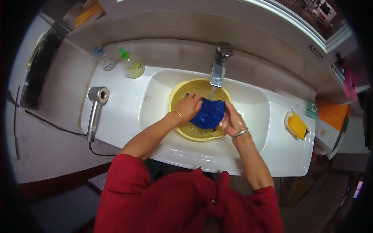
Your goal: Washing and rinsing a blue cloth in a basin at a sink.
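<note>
Blue cloth point(208, 113) between my fingers, and here's how it stands: my left hand point(189, 106) has its fingers curled together, clamped on the cloth's left side, knuckles up. My right hand point(233, 120) is closed on the right edge, thumb toward the near side, fingers reaching farther off. So the long axis runs roughly left to right, hand to hand, with one small corner poking out at the far left and the lower edge sagging toward me. Folds crease its glossy face; which end is the top, I cannot tell.

Out to my wrists: gold bangle point(178, 116) left, silver bracelet point(240, 133) right. All this over a yellow basin point(175, 92), water in it, a stream dropping from the chrome faucet point(218, 69) just beyond the cloth. The basin sits in a white sink point(254, 108). Wider now! Far left, two pump bottles, one blue-topped point(108, 63), one green-topped point(136, 70). Nearer on that side, a silver hair dryer point(94, 110) lies with its nozzle at the far end. Over right, a yellow block point(297, 125) rests in a white dish point(287, 119). Nearest me, my red sleeves point(126, 173).
</note>
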